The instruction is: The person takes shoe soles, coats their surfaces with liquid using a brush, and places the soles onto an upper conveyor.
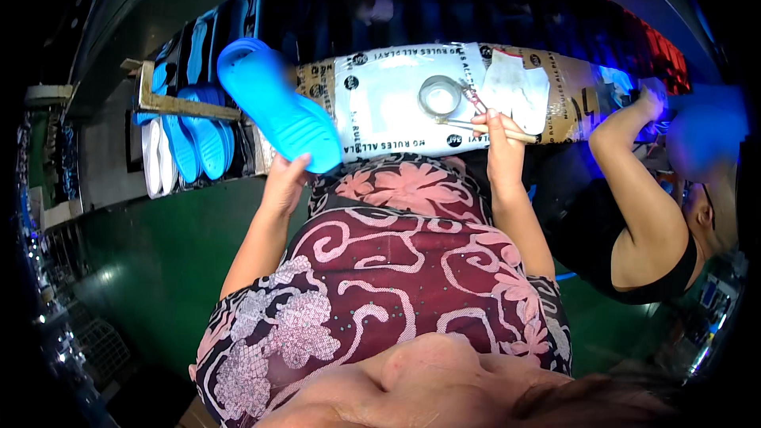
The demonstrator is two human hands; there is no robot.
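Observation:
A bright blue shoe sole point(289, 123) is tilted up at the left side of the work surface. My left hand point(287, 178) grips its near end, thumb on the upper face. Between the fingers of my right hand point(501, 139) is a brush point(468, 124) with a pale wooden handle, its tip pointing left. Just beyond that tip stands a round, clear-walled jar point(438, 98); its contents are hard to make out. A second thin tool, dark and reddish, leans by the jar, too small to name.
The plastic-wrapped work surface point(380, 103) carries a crumpled white paper or cloth point(515, 87). Several blue soles point(208, 139) and white soles point(158, 162) stand at left beside a wooden bar point(189, 108). A conveyor with dark slats runs behind. At right, a co-worker's bare arm point(646, 166) reaches forward.

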